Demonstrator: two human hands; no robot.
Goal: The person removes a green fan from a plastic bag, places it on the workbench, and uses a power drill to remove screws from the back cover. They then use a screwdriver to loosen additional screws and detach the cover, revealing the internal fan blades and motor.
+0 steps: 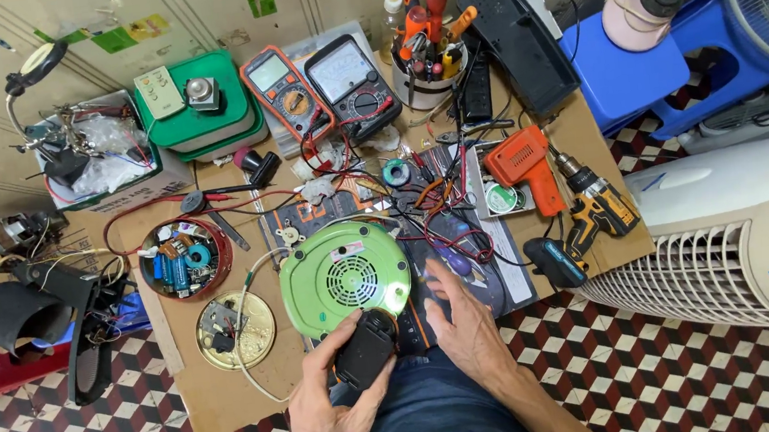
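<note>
The left hand [325, 422] is wrapped around a black handle [365, 349], fingers curled and closed on it. The handle belongs to a round green appliance [343, 277] that lies upside down on the desk [222, 395], its vented base facing up. The right hand [462, 322] rests flat and spread on the dark mat [495, 271] just right of the appliance, holding nothing.

The appliance sits at the near edge of the desk, directly in front of the person. Its long axis runs from the handle, which points down toward the person's lap, up and slightly left across the green body toward the back of the desk.

Risks, as a judgement: the handle overhangs the desk edge, so a pull toward the lap could tip the body off. Red and black wires [443, 224] lie close against its right side, and a white cord [245, 335] loops on its left; turning or lifting the appliance could snag them and drag small parts along. The open tin [184, 258] of components nearby could be knocked.
</note>
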